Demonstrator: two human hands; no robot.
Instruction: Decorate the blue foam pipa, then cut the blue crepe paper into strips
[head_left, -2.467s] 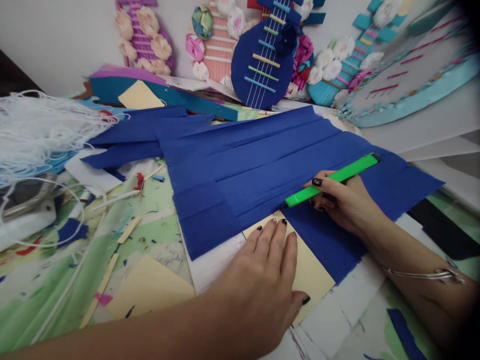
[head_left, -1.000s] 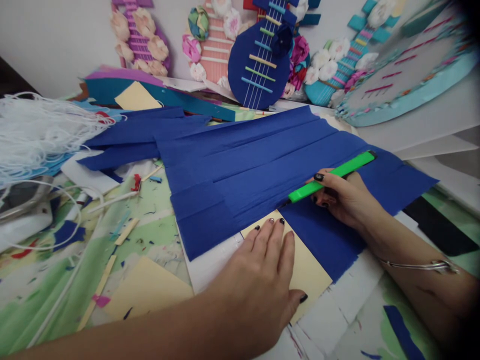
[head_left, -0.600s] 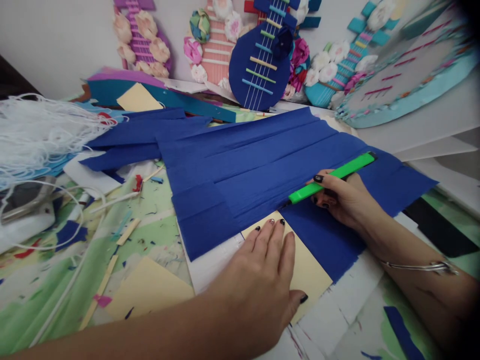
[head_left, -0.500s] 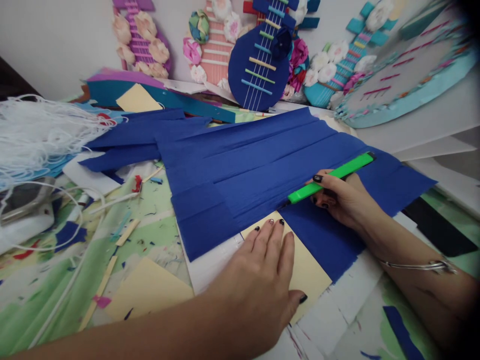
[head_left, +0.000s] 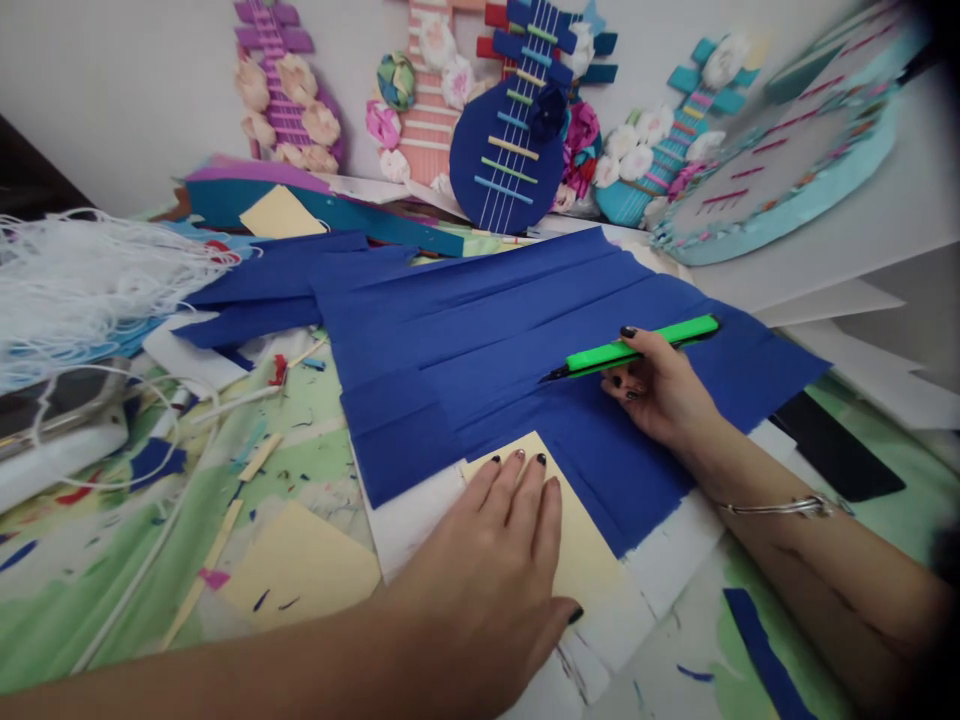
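A wide sheet of blue crepe paper (head_left: 465, 350) lies creased over white board (head_left: 412, 520). My left hand (head_left: 487, 570) rests flat, fingers stretched, on a pale yellow card (head_left: 577, 540) that overlaps the near edge of the blue paper. In my right hand (head_left: 660, 390) is a green utility knife (head_left: 637, 345), gripped between thumb and fingers. Its dark tip points left, over the blue paper beyond the card; whether it touches the paper I cannot tell.
Decorated paper guitars (head_left: 510, 150) lean along the wall. White cord (head_left: 90, 290) heaps at the left, above a phone (head_left: 60, 410). A second yellow card (head_left: 300, 565), scraps and a blue strip (head_left: 765, 650) lie on the green cloth. A black flat piece (head_left: 840, 445) sits at right.
The knife has lifted away from the yellow card's top corner and moved slightly up and left, turning flatter. My left hand stays on the card. The whole view has shifted a little.
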